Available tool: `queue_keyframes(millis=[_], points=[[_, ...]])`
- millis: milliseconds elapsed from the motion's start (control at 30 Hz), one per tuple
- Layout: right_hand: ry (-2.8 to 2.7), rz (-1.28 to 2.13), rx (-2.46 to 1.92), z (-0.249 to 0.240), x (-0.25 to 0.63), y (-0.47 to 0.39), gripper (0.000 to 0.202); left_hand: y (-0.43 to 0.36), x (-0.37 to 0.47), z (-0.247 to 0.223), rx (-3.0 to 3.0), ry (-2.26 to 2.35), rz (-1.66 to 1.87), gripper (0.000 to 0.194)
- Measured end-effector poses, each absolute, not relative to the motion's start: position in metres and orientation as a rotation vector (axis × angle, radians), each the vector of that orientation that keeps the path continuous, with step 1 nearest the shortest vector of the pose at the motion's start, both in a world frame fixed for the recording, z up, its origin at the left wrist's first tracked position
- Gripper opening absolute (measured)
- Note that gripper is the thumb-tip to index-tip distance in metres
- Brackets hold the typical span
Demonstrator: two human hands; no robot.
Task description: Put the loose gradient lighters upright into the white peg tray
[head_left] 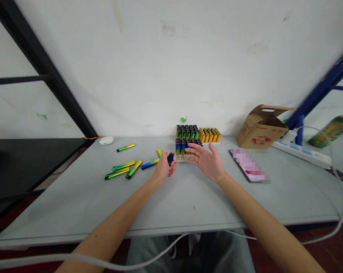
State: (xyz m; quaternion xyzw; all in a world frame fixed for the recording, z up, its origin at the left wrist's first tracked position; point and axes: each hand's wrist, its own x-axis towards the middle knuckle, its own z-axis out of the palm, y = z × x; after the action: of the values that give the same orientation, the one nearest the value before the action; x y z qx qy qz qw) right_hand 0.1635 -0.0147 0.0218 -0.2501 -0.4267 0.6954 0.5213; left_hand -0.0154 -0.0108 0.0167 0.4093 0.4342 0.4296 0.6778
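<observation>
Left hand (164, 167) clenched on a dark blue piece (170, 157), right hand (208, 163) empty

The person's left hand grasps the dark blue piece, which stands above the curled fingers and is partly hidden by them. The right hand is released, palm showing and fingers spread, in front of part of the blue-and-yellow group (183, 147); whether it touches any of those pieces cannot be told.

This group stands upright in a clear holder (182, 159) between the hands. Behind it is an upright green group (187, 132) with black tops, and just to the right of that an orange group (210, 135).

Just left of the left hand, 1 blue stick (150, 163) and 1 yellow stick (159, 152) lie on the grey table (185, 212). Farther left lie 4 green-and-yellow sticks (124, 165), 3 near each other and 1 apart, closer to the wall (148, 68). A white case (106, 140) sits beyond them.

Right of the right hand lies a phone (249, 167), its screen pink, with an open cardboard box (260, 131) behind it and a white power strip (302, 152) farther right
</observation>
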Motion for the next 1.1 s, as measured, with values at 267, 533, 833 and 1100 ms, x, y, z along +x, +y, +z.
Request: queue_keyframes(millis=[267,533,833,1100], points=[[-1.014,1.677,-0.587,0.022,0.163,-0.014,0.058,-0.01,-0.015,0.015,0.916,0.968,0.936,0.044],[-0.991,1.587,-0.615,0.018,0.165,-0.012,0.053,-0.008,-0.016,0.011,0.928,0.962,0.915,0.045],[-0.922,1.504,-0.617,0.018,0.166,-0.009,0.05,-0.008,-0.015,0.01,0.929,0.921,0.881,0.05],[-0.966,1.36,-0.833,0.009,0.166,-0.002,0.037,-0.004,-0.012,0.003,0.979,0.85,1.122,0.016]])
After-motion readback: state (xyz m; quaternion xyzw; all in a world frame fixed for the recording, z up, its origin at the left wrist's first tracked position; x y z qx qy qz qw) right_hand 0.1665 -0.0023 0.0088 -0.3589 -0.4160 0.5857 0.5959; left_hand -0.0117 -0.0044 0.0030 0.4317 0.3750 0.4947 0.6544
